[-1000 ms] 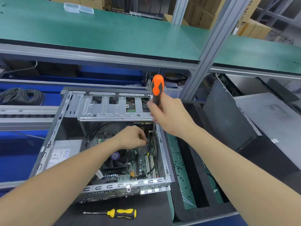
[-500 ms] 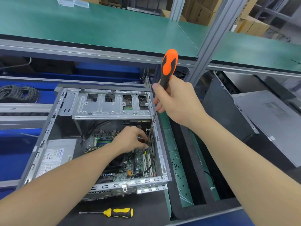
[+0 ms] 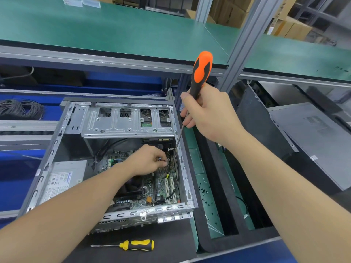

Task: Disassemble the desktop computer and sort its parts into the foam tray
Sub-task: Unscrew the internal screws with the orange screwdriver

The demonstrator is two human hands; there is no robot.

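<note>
An open desktop computer case (image 3: 47, 162) lies on its side before me, its green motherboard (image 3: 161, 183) exposed. My right hand (image 3: 210, 114) grips an orange-and-black screwdriver (image 3: 201, 71) above the case's right wall; the long shaft slants down to the board near the right edge. My left hand (image 3: 150, 160) reaches inside the case and pinches something small beside the screwdriver's tip; what it holds is too small to tell. The black foam tray (image 3: 218, 186) lies to the right of the case, with several small dark screws in one green-floored slot.
A yellow-and-black screwdriver (image 3: 136, 244) lies on the black mat in front of the case. The drive cage (image 3: 129, 120) spans the case's far end, a power supply (image 3: 62, 181) sits at its left. Grey case panels (image 3: 313, 141) lean at right. A green shelf (image 3: 114, 27) hangs overhead.
My right hand has lifted the orange screwdriver higher, with its shaft now slanting more. My left hand stays in the case near the tip.
</note>
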